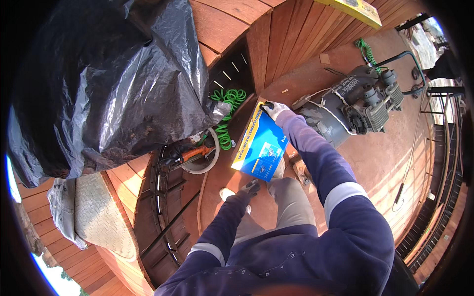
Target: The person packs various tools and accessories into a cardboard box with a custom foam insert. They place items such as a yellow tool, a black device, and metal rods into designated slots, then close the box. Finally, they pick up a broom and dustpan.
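Observation:
A flat blue-and-yellow printed box (264, 148) is held up, tilted, in front of my legs. My right hand (275, 109), in a light glove with dark fingertips, grips its far upper corner. Below the box's near edge, apart from it, is my left hand (251, 188) in a dark-faced glove. Its fingers look curled in, and whatever they may hold is too small to make out. Left of the box, an orange tool (195, 154) and a pale hoop-like piece (213, 155) lie beside coiled green hose (232, 98).
A large black plastic sheet (113, 84) drapes over the wooden bench (131, 185) at left. An air compressor (340, 106) with rope round its tank stands at right. A yellow spirit level (358, 11) rests on the curved slats above. A woven sack (101, 212) lies lower left.

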### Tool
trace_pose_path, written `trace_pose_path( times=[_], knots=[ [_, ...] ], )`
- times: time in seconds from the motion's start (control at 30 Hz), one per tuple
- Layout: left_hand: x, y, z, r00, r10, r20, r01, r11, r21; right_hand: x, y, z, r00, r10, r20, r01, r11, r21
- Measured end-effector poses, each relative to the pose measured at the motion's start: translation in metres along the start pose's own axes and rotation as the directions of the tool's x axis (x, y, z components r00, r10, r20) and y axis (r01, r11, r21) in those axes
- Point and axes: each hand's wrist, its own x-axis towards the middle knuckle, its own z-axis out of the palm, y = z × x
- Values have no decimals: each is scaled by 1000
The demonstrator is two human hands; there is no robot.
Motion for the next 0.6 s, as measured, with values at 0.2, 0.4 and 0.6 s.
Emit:
trace_pose_path(
  times=[0.2,0.4,0.6],
  knots=[
    [-82,-64,-81,895,162,415,-407,674,616,-226,-8,82,938,220,269,-244,968,57],
    [-150,4,-94,969,-65,238,-246,-319,915,-436,96,182,774,601,200,-617,787,23],
    [-237,78,-91,973,-88,212,-207,-736,644,-642,24,163,628,778,12,-737,590,331]
  ],
)
